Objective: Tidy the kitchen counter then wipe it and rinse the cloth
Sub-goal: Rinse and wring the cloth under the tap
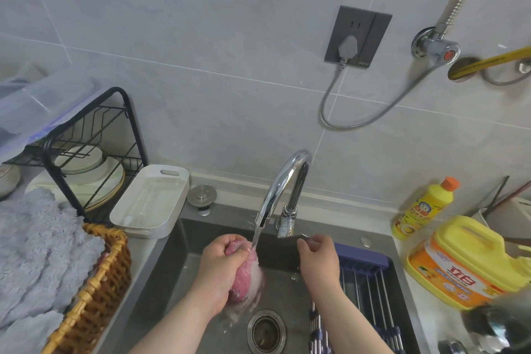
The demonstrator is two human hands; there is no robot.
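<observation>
My left hand [221, 264] grips a bunched pink cloth [248, 282] over the dark sink [161, 276]. Water runs from the chrome tap [284, 181] onto the top of the cloth, and the wet cloth hangs down towards the drain [267, 330]. My right hand [317, 259] pinches the tap's lever handle [296, 236] at the sink's back edge.
A wicker basket [97, 282] with a grey fluffy towel [37, 250] stands left of the sink. Behind it are a black dish rack [94, 158] with plates and a white tray [149, 201]. A roll-up drying rack [370, 293] lies across the sink's right side. Two yellow detergent bottles [425, 207] [465, 261] stand at the right.
</observation>
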